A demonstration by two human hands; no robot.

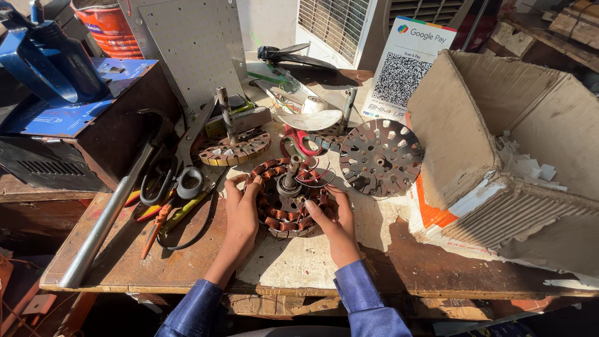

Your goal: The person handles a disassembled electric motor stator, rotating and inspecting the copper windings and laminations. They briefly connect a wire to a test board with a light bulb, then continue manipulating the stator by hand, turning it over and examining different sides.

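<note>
At the far left a blue plastic jug [47, 59] stands on a blue-topped box [93, 100], and behind it an orange drum [109, 28] is cut off by the frame; what either holds cannot be seen. A long metal pipe [109, 215] lies slantwise across the wooden workbench [156, 262], and beside it lie scissors [165, 181] and screwdrivers with yellow and red handles [162, 218]. A perforated metal sheet [193, 47] leans upright behind them.

Near the middle, a second stator on a shaft [234, 150] sits just behind the copper-wound fan stator [288, 198], which rests on a pale sheet at the bench's centre. The left hand [240, 215] lies against the stator's left rim, fingers curled around its edge in a grip. The right hand [334, 224] presses on the right side, fingers bent over the windings, holding it too. Both sleeves are blue.

To the right, just beside the stator, a round slotted metal plate [380, 156] lies flat. Behind it stands a white printed card [409, 68].

At the far right a large cardboard box [455, 131] lies tipped, its opening turned upward and rightward. Inside, against the lower wall, sits a heap of small white paper scraps [527, 165]; the rest of its inside shows bare cardboard.
</note>
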